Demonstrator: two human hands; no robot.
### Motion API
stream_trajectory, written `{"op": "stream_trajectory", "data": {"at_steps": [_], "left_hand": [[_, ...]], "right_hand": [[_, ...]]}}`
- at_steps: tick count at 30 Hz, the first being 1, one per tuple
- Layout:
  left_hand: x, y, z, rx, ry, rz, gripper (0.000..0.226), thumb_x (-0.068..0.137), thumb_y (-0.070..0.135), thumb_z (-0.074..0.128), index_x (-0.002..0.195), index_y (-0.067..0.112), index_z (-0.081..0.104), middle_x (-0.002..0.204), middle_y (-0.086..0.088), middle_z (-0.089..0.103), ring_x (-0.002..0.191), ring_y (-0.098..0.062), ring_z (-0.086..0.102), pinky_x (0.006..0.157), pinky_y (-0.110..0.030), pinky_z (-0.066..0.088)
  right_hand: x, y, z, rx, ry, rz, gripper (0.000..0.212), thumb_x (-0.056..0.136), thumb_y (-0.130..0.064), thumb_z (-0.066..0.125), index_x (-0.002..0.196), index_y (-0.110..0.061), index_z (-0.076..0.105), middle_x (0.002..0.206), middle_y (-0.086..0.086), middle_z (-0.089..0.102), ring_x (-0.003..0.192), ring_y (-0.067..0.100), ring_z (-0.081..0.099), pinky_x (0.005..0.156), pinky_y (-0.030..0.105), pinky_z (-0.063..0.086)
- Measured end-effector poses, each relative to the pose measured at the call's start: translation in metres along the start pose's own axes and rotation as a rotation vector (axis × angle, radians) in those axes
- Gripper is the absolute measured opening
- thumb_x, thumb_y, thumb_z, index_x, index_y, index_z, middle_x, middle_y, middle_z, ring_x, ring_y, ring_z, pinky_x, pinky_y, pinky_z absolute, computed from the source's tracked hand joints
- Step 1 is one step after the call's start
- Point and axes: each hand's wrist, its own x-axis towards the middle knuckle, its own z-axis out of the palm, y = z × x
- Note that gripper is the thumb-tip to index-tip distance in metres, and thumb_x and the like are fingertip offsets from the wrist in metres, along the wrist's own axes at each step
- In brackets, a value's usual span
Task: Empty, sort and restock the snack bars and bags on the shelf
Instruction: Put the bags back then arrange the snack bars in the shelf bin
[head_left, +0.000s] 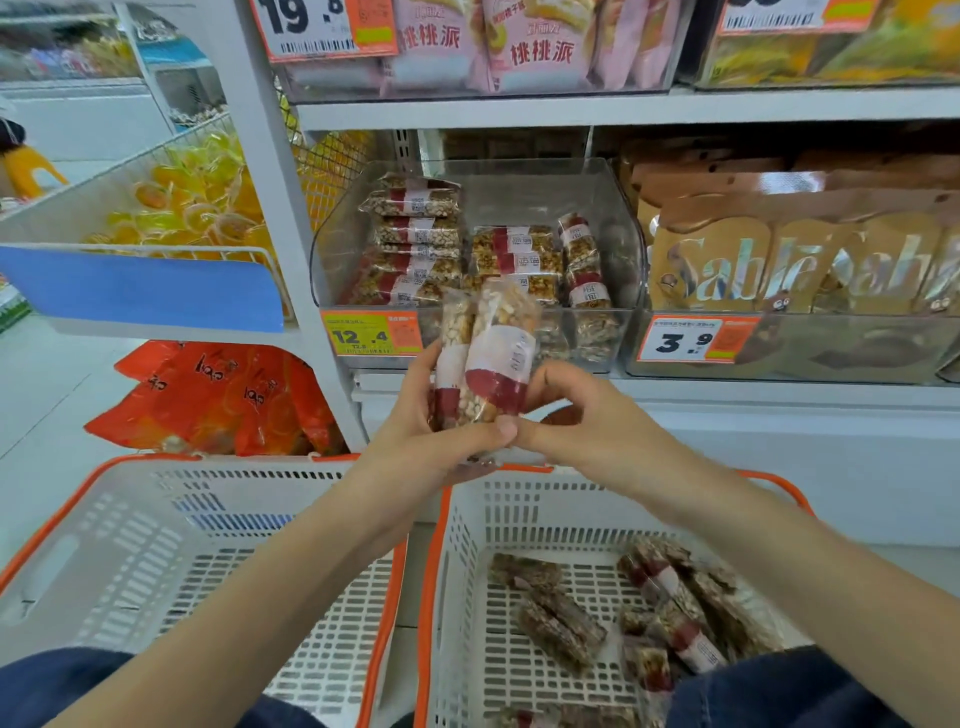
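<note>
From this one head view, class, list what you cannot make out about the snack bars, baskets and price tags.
- Head view: bars in both hands: exact count hidden by left hand and right hand.
- Right basket: near contents hidden by sleeve and bottom edge.
- Top price tag: cut off by top edge.
- Bar label text: too small.

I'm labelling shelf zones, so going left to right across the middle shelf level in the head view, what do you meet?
Wire basket of yellow jelly cups → clear bin of nut bars → yellow 12.4 price tag → white 3.9 price tag → brown Sable bags.
</note>
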Motion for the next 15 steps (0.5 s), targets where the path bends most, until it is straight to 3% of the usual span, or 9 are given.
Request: {"op": "stream_trajectory", "data": {"at_steps": [2,4,7,9,11,15], "left_hand": [[0.002,0.002,-0.004,0.049,-0.011,-0.031,0.081,0.078,0.008,0.073,0.140,0.043,0.033,0.119,0.003,0.064,0.097,-0.016,0.068,0.078,-0.033,0.058],[0.001,0.005,-0.006,0.088,-0.037,-0.057,0.076,0.079,0.002,0.068,0.138,0.041,0.037,0.115,0.001,0.065,0.093,-0.017,0.069,0.075,-0.032,0.058],[-0.001,0.005,-0.006,0.149,-0.137,-0.095,0.075,0.075,0.000,0.069,0.129,0.045,0.044,0.111,0.004,0.066,0.093,-0.017,0.069,0.077,-0.035,0.058],[-0.005,0.003,-0.001,0.156,-0.236,-0.144,0.074,0.068,0.004,0.070,0.125,0.044,0.045,0.108,0.004,0.068,0.094,-0.019,0.069,0.077,-0.038,0.058],[-0.008,0.001,0.002,0.197,-0.325,-0.180,0.075,0.065,0.008,0.073,0.128,0.038,0.045,0.109,0.002,0.068,0.094,-0.017,0.068,0.073,-0.033,0.057],[-0.010,-0.006,0.006,0.244,-0.321,-0.222,0.067,0.063,0.019,0.080,0.121,0.037,0.050,0.109,0.006,0.069,0.098,-0.014,0.068,0.080,-0.038,0.058]], "right_hand": [[0.007,0.000,-0.024,-0.232,0.041,-0.147,0.033,0.078,-0.026,0.077,0.104,-0.022,0.057,0.112,-0.010,0.059,0.094,0.005,0.059,0.080,0.017,0.051],[0.009,-0.001,-0.048,-0.529,0.235,-0.427,0.060,0.072,-0.021,0.082,0.121,-0.026,0.048,0.129,-0.009,0.046,0.115,0.011,0.051,0.094,0.013,0.040],[0.010,0.006,-0.052,-1.109,0.219,-0.766,0.097,0.063,-0.032,0.085,0.144,-0.032,0.032,0.156,-0.004,0.025,0.142,0.022,0.026,0.109,0.041,0.026],[0.014,0.017,-0.041,-1.180,0.110,-0.823,0.091,0.067,-0.036,0.084,0.144,-0.033,0.035,0.156,-0.004,0.028,0.144,0.022,0.024,0.111,0.049,0.026],[0.018,0.027,-0.032,-1.063,0.017,-0.844,0.072,0.072,-0.029,0.082,0.135,-0.027,0.048,0.145,-0.001,0.045,0.139,0.026,0.034,0.106,0.054,0.035],[0.017,0.034,-0.022,-0.989,-0.066,-0.862,0.056,0.071,-0.015,0.082,0.122,-0.015,0.058,0.125,0.002,0.061,0.131,0.031,0.044,0.102,0.050,0.043]]}}
